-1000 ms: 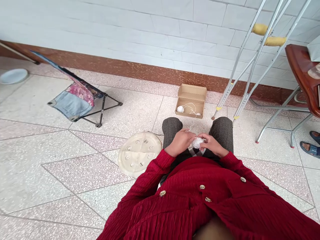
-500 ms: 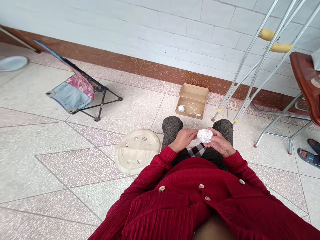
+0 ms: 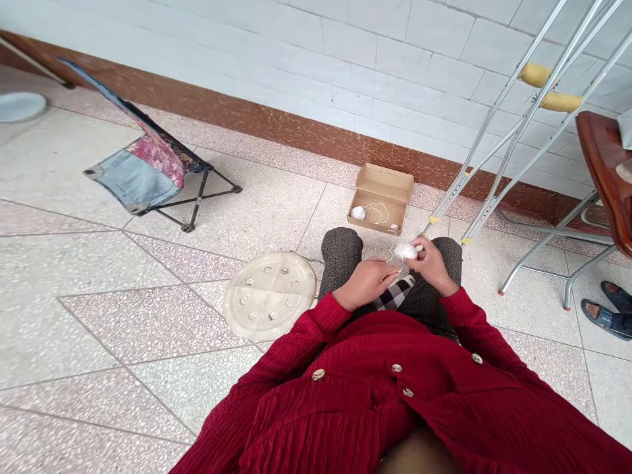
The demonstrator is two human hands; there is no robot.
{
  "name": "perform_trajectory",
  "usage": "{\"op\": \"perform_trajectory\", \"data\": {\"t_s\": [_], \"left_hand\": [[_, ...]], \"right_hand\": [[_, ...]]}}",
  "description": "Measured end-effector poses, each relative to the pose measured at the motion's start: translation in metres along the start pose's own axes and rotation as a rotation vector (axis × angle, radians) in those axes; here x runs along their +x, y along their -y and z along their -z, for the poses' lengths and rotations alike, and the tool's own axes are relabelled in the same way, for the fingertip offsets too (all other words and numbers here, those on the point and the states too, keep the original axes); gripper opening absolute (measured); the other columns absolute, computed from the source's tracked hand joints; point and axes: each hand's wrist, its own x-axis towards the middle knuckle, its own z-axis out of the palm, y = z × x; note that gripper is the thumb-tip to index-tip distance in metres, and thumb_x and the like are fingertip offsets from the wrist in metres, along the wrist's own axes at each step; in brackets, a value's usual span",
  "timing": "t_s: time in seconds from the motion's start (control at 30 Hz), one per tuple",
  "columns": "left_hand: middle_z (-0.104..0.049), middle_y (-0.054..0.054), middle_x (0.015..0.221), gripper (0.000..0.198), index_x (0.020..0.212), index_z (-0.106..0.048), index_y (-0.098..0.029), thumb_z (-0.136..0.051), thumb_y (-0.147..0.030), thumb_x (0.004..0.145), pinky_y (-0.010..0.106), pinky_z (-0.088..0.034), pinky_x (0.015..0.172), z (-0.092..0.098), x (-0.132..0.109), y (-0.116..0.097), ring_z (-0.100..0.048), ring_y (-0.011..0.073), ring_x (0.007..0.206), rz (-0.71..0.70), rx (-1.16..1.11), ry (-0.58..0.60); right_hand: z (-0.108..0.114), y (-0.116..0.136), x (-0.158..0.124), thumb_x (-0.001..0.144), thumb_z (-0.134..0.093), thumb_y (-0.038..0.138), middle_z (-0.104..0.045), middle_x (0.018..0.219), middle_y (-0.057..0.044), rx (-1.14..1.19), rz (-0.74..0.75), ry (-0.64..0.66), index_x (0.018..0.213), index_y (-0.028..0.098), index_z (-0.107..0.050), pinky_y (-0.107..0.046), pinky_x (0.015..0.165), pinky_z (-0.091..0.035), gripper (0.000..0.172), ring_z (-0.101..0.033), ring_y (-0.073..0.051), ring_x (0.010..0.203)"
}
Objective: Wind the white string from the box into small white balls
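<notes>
My right hand (image 3: pixel 431 263) grips a ball of white yarn (image 3: pixel 405 251) above my knees; the ball is smeared by motion. Just to its left and slightly lower, my left hand (image 3: pixel 371 282) is closed, thumb and fingers pinched together on a strand of the yarn that shows only faintly. Beyond my knees an open cardboard box (image 3: pixel 377 222) sits on the floor. Inside it lie a second white yarn ball (image 3: pixel 358 212), a loose loop of strand and a small white bit at the right corner.
A round cream mat with holes (image 3: pixel 269 296) lies left of my legs. Farther left stands a folding chair (image 3: pixel 143 174). Metal crutches (image 3: pixel 503 158) lean on the wall at right, beside a brown seat with metal legs (image 3: pixel 605 178). A person's sandalled foot (image 3: pixel 602 313) is at the right edge.
The yarn ball has tilted and risen slightly in my right hand, which has turned. My left hand has moved down, away from the ball's side. The view has shifted a little.
</notes>
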Motion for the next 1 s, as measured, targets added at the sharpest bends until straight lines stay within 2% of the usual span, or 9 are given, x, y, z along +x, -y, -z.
{"op": "perform_trajectory", "data": {"t_s": [0.13, 0.27, 0.33, 0.47, 0.63, 0.73, 0.83, 0.9, 1.0], "left_hand": [[-0.074, 0.005, 0.085, 0.03, 0.094, -0.071, -0.018, -0.044, -0.028, 0.101, 0.037, -0.043, 0.102, 0.014, 0.004, 0.011, -0.066, 0.0173, 0.081, -0.045, 0.054, -0.044], [-0.073, 0.003, 0.082, 0.033, 0.088, -0.072, -0.019, -0.044, -0.031, 0.101, 0.033, -0.047, 0.096, 0.014, 0.007, 0.018, -0.066, 0.0169, 0.085, 0.028, -0.016, -0.072], [-0.072, 0.003, 0.082, 0.034, 0.086, -0.072, -0.019, -0.044, -0.032, 0.101, 0.03, -0.048, 0.09, 0.009, 0.009, 0.017, -0.066, 0.0172, 0.088, 0.071, -0.048, -0.064], [-0.073, 0.005, 0.09, 0.033, 0.093, -0.073, -0.019, -0.044, -0.031, 0.1, 0.027, -0.047, 0.082, -0.002, 0.01, 0.017, -0.065, 0.0179, 0.09, 0.129, -0.112, -0.063], [-0.067, 0.002, 0.073, 0.041, 0.074, -0.068, -0.017, -0.044, -0.037, 0.1, 0.025, -0.044, 0.075, -0.013, 0.006, 0.021, -0.062, 0.0155, 0.075, 0.169, -0.214, -0.006], [-0.067, 0.001, 0.072, 0.04, 0.076, -0.069, -0.017, -0.044, -0.039, 0.1, 0.025, -0.043, 0.074, -0.021, 0.004, 0.015, -0.061, 0.0148, 0.073, 0.135, -0.277, 0.052], [-0.072, 0.002, 0.083, 0.032, 0.086, -0.072, -0.02, -0.047, -0.036, 0.099, 0.029, -0.045, 0.087, -0.021, 0.006, 0.006, -0.063, 0.0167, 0.081, 0.074, -0.244, 0.046], [-0.074, 0.003, 0.091, 0.027, 0.094, -0.072, -0.021, -0.048, -0.032, 0.099, 0.036, -0.04, 0.102, -0.014, 0.008, 0.002, -0.065, 0.0175, 0.088, 0.033, -0.165, 0.026], [-0.072, 0.004, 0.092, 0.026, 0.093, -0.072, -0.021, -0.047, -0.027, 0.099, 0.045, -0.03, 0.114, 0.001, 0.012, 0.002, -0.064, 0.0179, 0.093, -0.026, -0.002, 0.017]], "right_hand": [[-0.013, -0.012, -0.018, 0.065, -0.074, 0.021, -0.06, 0.075, 0.005, 0.084, -0.123, 0.301, 0.096, 0.02, -0.06, -0.021, 0.051, -0.041, 0.034, -0.053, -0.009, 0.055], [-0.006, 0.001, -0.032, 0.068, -0.078, 0.025, -0.065, 0.078, 0.002, 0.36, -0.234, 0.54, 0.101, 0.018, -0.061, -0.024, 0.054, -0.048, 0.038, -0.06, -0.011, 0.057], [0.0, 0.01, -0.035, 0.069, -0.08, 0.026, -0.067, 0.08, 0.0, 0.481, -0.243, 0.577, 0.101, 0.017, -0.062, -0.024, 0.054, -0.05, 0.038, -0.064, -0.013, 0.06], [0.01, 0.023, -0.036, 0.067, -0.082, 0.028, -0.07, 0.078, -0.001, 0.648, -0.24, 0.433, 0.102, 0.018, -0.063, -0.024, 0.053, -0.052, 0.041, -0.065, -0.013, 0.059], [0.027, 0.043, -0.021, 0.069, -0.081, 0.034, -0.071, 0.081, -0.003, 0.667, -0.205, 0.171, 0.099, 0.018, -0.065, -0.024, 0.053, -0.052, 0.038, -0.063, -0.013, 0.058], [0.032, 0.051, -0.008, 0.071, -0.078, 0.032, -0.069, 0.081, 0.0, 0.555, -0.085, -0.028, 0.097, 0.02, -0.062, -0.025, 0.055, -0.051, 0.033, -0.061, -0.012, 0.059], [0.028, 0.044, 0.003, 0.069, -0.076, 0.028, -0.065, 0.078, 0.002, 0.249, 0.027, -0.195, 0.098, 0.022, -0.059, -0.025, 0.055, -0.047, 0.034, -0.058, -0.012, 0.058], [0.022, 0.032, 0.005, 0.066, -0.075, 0.025, -0.064, 0.081, 0.001, -0.033, 0.077, -0.207, 0.096, 0.021, -0.06, -0.025, 0.055, -0.044, 0.034, -0.056, -0.012, 0.06], [0.013, 0.017, -0.003, 0.062, -0.075, 0.024, -0.064, 0.087, -0.002, -0.291, 0.091, -0.016, 0.088, 0.02, -0.063, -0.024, 0.054, -0.039, 0.029, -0.053, -0.013, 0.064]]}}
